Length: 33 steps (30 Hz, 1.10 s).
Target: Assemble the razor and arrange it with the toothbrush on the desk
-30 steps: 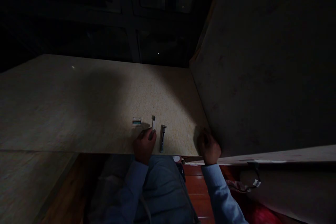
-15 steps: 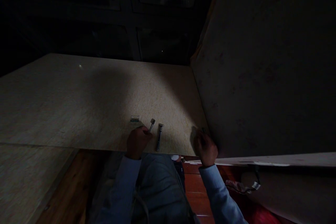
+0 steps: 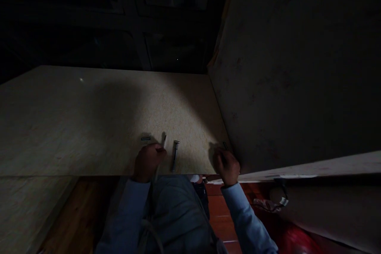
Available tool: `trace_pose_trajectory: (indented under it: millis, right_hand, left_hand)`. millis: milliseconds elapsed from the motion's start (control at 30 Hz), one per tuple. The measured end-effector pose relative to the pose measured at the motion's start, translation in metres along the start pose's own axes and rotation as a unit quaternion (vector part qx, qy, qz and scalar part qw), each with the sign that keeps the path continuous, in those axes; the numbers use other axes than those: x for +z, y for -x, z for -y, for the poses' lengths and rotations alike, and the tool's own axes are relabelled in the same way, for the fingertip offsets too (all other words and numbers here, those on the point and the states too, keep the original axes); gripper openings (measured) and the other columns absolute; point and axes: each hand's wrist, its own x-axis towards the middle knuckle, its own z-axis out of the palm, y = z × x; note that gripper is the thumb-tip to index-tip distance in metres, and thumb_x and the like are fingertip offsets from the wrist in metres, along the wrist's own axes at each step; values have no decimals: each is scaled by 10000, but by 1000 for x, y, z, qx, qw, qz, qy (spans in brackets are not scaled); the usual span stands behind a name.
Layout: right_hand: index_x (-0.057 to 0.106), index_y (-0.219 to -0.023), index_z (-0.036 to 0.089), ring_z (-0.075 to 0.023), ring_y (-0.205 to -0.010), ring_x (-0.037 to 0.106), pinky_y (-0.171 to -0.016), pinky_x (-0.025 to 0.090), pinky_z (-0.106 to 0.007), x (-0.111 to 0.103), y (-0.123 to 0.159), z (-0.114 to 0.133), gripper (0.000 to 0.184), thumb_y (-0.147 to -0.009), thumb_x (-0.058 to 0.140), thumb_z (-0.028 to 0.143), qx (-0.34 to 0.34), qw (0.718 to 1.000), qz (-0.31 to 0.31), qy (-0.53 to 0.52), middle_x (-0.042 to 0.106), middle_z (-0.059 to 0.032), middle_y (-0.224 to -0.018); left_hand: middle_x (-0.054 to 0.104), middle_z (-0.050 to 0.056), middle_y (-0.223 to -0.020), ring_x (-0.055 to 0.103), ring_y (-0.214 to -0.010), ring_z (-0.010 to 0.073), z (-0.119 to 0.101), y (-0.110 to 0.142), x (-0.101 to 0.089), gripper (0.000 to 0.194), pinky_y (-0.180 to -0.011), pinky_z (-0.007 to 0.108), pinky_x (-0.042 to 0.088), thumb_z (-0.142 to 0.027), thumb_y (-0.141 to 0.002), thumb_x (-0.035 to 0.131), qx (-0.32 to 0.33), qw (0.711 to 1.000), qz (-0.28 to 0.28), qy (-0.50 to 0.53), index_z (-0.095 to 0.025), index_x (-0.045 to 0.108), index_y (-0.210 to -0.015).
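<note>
My left hand (image 3: pixel 148 160) is at the table's near edge, fingers pinched on a slim white-handled brush (image 3: pixel 164 141) that points away from me, its darker end seen narrow. Just right of it lies a metal razor (image 3: pixel 175 155), its T-shaped head at the far end. A small flat case (image 3: pixel 145 139) with a dark stripe rests on the table beyond my left hand. My right hand (image 3: pixel 228 166) is closed beside the wall at the table's right end. From its fingers a thin dark stick (image 3: pixel 225 145) pokes out; its kind is too dim to tell.
The pale marbled tabletop (image 3: pixel 119 115) meets a dim patterned wall (image 3: pixel 285 87) on the right. Dark panelled doors (image 3: pixel 175 51) stand behind the table. A cable (image 3: pixel 282 202) and a red cloth-like thing (image 3: pixel 297 240) are low at the right.
The brush in my left hand has turned, so its end now shows narrow instead of broad. The view has shifted slightly; the razor stays on the table.
</note>
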Motion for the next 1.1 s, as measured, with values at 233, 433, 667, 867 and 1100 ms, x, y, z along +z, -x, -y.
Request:
trace_pose_trajectory:
  millis: [233, 433, 667, 867, 1100]
  right_hand:
    - [757, -1008, 173, -215, -839, 744, -733, 561, -294, -1, 0, 4, 308, -986, 492, 327, -22, 999, -10, -22, 788, -102, -932]
    - [757, -1001, 181, -216, -832, 746, -741, 568, -296, -1, -3, 7, 285, -973, 497, 296, -11, 999, -25, -30, 786, -91, -911]
    - [758, -997, 177, -221, -804, 746, -713, 569, -299, 0, -3, 6, 291, -970, 497, 301, -8, 999, -32, -16, 785, -94, -895]
    - [761, -996, 179, -223, -814, 749, -722, 571, -303, 1, -3, 4, 289, -964, 510, 318, -5, 999, -31, -9, 788, -94, -903]
    - [768, -1011, 163, -213, -789, 744, -714, 563, -290, 1, -5, 7, 306, -971, 507, 319, -9, 999, -35, -8, 785, -103, -891]
  left_hand:
    - [678, -8, -641, 662, -621, 154, -62, 13, 5, 99, -574, 228, 418, -281, -778, 592, 129, 983, -26, 125, -210, 591, -708]
    - [627, -43, -571, 613, -460, 130, -112, 9, 39, 105, -477, 218, 376, -285, -825, 569, 155, 968, 119, 157, -214, 551, -750]
    - [764, 145, -946, 750, -921, 273, -137, -4, 82, 176, -703, 306, 527, -210, -904, 521, 226, 968, 68, -82, -167, 670, -987]
    - [754, 160, -966, 749, -925, 295, -138, -6, 104, 217, -733, 344, 564, -198, -940, 502, 257, 956, 92, -110, -165, 671, -1073]
    - [678, 164, -1218, 719, -998, 264, -131, 1, 121, 271, -782, 349, 569, -189, -1001, 407, 294, 948, 68, -98, -184, 657, -1105]
